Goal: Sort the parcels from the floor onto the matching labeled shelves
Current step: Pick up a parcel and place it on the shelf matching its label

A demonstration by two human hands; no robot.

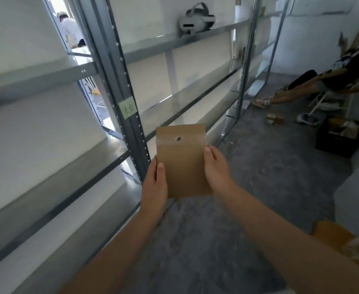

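Observation:
A flat brown paper parcel (182, 164) with a small round hole near its top is held upright in front of me, above the grey floor. My left hand (155, 185) grips its left edge, thumb on the front. My right hand (215, 168) grips its right edge the same way. Grey metal shelves (174, 42) run along the left. A pale green label (127, 107) sticks on the upright post just above and left of the parcel; its writing is too blurred to read.
A white headset (195, 21) lies on an upper shelf. A seated person's legs (288, 94) stretch across the floor at the right. A black crate (338, 139) with brown parcels stands on the floor, and another brown parcel (331, 232) lies at the lower right.

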